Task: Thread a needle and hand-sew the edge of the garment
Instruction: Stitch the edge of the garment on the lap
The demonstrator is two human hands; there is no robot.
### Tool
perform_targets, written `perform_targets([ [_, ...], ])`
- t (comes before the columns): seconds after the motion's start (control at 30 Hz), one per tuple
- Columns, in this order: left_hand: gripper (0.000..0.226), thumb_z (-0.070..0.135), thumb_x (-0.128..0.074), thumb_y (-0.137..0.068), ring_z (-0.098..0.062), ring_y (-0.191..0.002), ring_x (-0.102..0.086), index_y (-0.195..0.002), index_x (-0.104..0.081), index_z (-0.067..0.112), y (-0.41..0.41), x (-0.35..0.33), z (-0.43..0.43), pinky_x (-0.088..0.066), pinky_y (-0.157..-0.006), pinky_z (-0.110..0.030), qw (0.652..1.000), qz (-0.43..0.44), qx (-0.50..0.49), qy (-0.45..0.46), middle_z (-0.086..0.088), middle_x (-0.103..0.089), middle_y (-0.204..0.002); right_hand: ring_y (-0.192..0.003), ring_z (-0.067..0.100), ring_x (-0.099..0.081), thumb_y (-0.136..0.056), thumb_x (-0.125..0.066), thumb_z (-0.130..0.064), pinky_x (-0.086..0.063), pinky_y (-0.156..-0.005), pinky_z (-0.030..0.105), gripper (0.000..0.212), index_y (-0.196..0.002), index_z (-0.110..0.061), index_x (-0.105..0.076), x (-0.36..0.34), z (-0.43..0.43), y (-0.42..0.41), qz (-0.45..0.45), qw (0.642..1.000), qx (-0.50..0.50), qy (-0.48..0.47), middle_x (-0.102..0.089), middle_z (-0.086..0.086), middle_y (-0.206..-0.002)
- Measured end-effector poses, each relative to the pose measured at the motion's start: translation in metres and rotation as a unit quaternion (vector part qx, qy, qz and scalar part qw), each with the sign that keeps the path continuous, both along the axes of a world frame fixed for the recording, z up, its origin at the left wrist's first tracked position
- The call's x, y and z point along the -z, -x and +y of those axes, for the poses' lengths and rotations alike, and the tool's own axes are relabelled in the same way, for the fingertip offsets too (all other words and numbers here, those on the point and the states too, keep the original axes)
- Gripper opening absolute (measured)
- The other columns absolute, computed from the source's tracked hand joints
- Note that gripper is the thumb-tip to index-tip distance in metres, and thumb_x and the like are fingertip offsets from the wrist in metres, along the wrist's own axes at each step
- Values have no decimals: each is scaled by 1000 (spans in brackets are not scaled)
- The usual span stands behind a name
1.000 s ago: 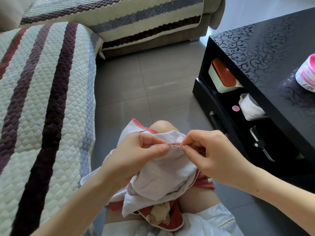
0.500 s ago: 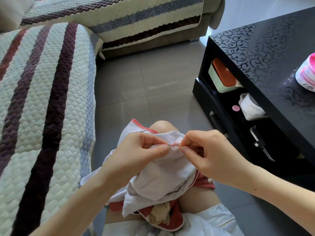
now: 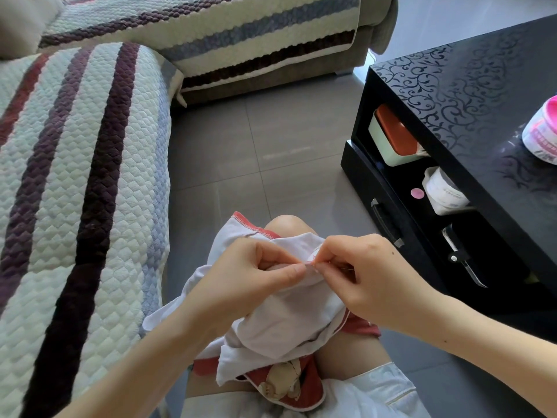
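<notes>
The white garment (image 3: 289, 321), trimmed in red, lies bunched over the person's raised knee (image 3: 283, 224) and lap, and its upper edge is held up between the two hands. The left hand (image 3: 250, 276) has its fingers curled, and thumb and forefinger pinch a fold of the cloth at that edge. The right hand (image 3: 370, 279) almost touches the left; its thumb and forefinger are pressed together on the needle (image 3: 311, 262), of which only a thin sliver shows at the cloth, and its other fingers are curled in. A bit of red thread (image 3: 314, 257) shows just above the fingertips. A sofa (image 3: 90, 176) with a striped quilted cover stands to the left on the grey floor (image 3: 271, 146). A black table (image 3: 452, 86) stands to the right, with a pink-lidded jar (image 3: 542, 131) at its right edge.
</notes>
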State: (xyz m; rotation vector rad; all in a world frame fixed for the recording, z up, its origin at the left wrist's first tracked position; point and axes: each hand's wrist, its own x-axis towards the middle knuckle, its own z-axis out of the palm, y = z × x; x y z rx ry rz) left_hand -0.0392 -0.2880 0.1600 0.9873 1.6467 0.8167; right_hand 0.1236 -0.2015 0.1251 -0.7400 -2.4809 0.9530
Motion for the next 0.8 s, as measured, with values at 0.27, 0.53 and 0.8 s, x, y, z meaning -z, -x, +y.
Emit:
perform_targets([
  [0.27, 11, 24, -71, -84, -7, -75, -58, -77, -78, 19, 2, 0, 0, -41, -73, -30, 998, -27, -18, 49, -4, -68, -76, -65, 15, -63, -82, -62, -14, -49, -61, 30, 10, -77, -10, -71, -2, 7, -4, 73, 974, -8, 212, -69, 6, -71],
  [0.53, 19, 12, -65, -86, 1, -75, -62, -75, -77, 20, 3, -3, 0, -45, -67, -10, 993, -115, 0, 19, 6, -71, -76, -69, 1, -62, -86, -64, -2, -44, -65, 10, 12, -77, -6, -71, -5, 10, -5, 116, 928, -8, 354, -70, 2, -73],
  [0.8, 11, 22, -67, -75, -3, -69, -62, -70, -77, 20, 5, -2, -1, -47, -62, -14, 982, -187, -2, 28, 3, -69, -71, -63, -2, -59, -87, -59, 9, -42, -60, 7, 21, -75, -6, -66, -8, 9, -4, 138, 900, -28, 413, -67, -4, -66],
])
